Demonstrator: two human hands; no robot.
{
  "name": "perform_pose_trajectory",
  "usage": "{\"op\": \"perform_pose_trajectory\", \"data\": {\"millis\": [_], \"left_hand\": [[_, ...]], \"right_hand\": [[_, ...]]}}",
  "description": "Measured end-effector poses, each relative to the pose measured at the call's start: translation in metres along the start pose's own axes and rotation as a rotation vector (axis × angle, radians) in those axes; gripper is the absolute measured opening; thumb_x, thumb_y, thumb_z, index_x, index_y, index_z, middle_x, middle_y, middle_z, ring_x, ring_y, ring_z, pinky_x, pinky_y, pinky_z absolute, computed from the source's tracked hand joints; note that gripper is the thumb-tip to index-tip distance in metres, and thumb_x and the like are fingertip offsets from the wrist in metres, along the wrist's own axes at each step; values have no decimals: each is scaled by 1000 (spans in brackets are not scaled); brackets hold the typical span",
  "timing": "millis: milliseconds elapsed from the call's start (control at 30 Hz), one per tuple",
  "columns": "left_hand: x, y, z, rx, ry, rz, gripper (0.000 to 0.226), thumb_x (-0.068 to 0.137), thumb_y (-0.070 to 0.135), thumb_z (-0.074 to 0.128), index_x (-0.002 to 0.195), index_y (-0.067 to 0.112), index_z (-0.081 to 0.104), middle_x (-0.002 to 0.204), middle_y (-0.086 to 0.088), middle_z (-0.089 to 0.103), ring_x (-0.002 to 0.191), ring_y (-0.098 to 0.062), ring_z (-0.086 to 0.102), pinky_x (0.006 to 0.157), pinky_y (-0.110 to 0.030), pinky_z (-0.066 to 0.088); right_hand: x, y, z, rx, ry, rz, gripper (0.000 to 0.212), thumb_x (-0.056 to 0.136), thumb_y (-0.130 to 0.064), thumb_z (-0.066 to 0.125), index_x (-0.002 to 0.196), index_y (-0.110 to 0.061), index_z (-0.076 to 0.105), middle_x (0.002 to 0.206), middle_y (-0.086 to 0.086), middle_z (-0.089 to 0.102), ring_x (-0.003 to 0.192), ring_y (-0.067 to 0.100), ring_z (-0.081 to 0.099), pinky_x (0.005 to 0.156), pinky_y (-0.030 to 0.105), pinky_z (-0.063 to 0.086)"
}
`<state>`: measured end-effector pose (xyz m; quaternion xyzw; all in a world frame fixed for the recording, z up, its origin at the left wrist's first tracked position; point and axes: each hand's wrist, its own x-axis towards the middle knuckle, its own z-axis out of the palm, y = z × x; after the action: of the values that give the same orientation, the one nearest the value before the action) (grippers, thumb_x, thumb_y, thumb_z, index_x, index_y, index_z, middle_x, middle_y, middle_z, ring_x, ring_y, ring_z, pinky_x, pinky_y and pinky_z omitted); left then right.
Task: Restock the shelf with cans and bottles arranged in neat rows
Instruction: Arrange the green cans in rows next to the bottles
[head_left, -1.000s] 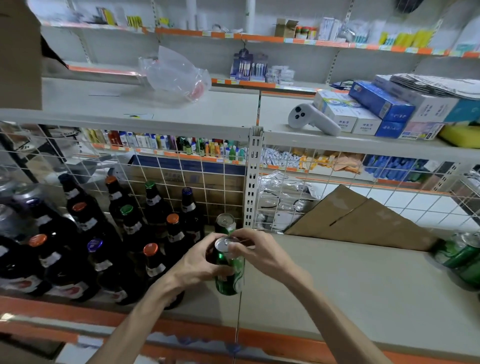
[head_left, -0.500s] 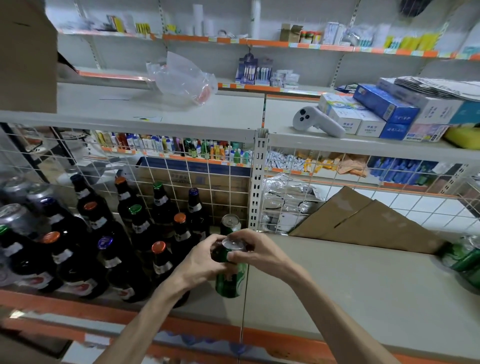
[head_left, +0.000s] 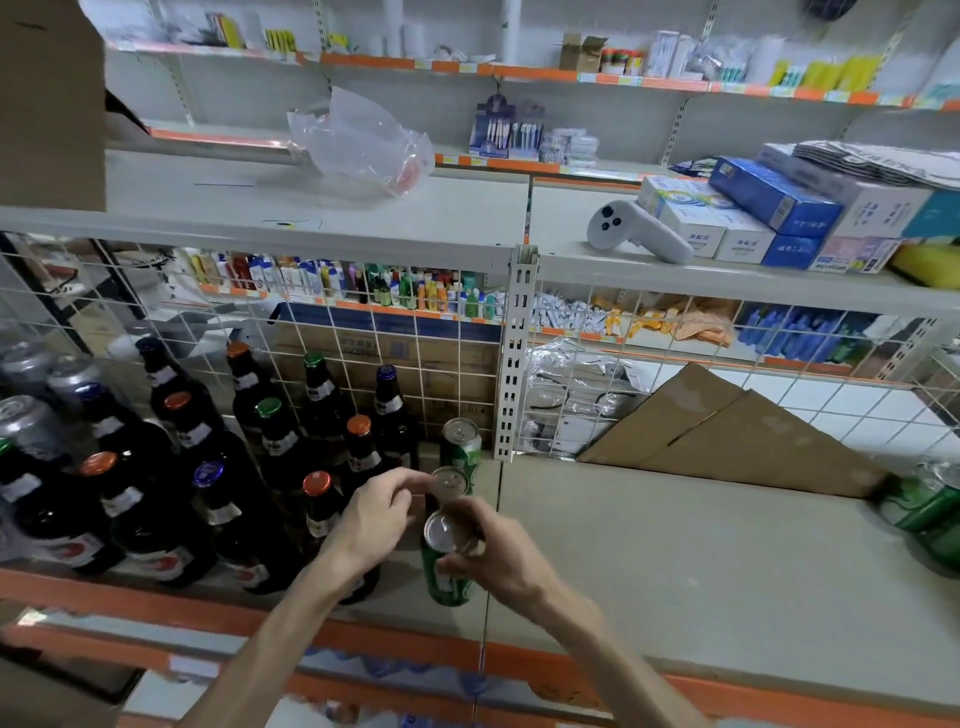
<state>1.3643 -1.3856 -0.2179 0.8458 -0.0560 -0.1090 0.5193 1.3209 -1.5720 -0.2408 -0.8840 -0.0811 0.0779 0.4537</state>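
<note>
Cans (head_left: 461, 447) lined up on the shelf (head_left: 675, 571), right of the bottles (head_left: 270, 441). Both hands had shared one can; now the left hand (head_left: 374, 519) pinched the middle can (head_left: 451, 480) and the right hand (head_left: 498, 561) gripped the near can (head_left: 447, 587), probably lengthening the row.

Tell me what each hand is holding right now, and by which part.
Right hand grips the front green can by its upper side, below the rim. Left hand pinches the middle green can at its top rim.
</note>
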Motion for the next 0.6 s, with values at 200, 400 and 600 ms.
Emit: {"op": "perform_pose_trajectory", "data": {"millis": [200, 400, 600], "left_hand": [[-5, 0, 0, 200, 132, 53, 32, 101, 6, 43, 121, 19, 65, 120, 8, 64, 116, -4, 55, 98, -16, 40], [3, -5, 4, 266, 139, 43, 32, 100, 5, 44, 123, 15, 64, 126, 1, 64, 123, -12, 57, 101, -22, 41], [54, 3, 11, 545, -194, 179, 68, 82, 17, 79, 143, 20, 49, 143, -2, 52, 133, -18, 49, 113, -35, 38]], "right_hand": [[-13, 11, 42, -50, 54, 26, 63, 74, -26, 77, 129, -29, 47, 125, -4, 64, 108, 16, 61, 90, 30, 50], [-5, 13, 52, -10, 70, 65, 65, 74, -27, 77, 131, -27, 45, 124, -3, 65, 107, 17, 61, 89, 31, 50], [-5, 12, 45, 16, -5, 39, 77, 78, -24, 77, 141, -25, 34, 138, -3, 57, 120, 16, 57, 98, 22, 46]]}}
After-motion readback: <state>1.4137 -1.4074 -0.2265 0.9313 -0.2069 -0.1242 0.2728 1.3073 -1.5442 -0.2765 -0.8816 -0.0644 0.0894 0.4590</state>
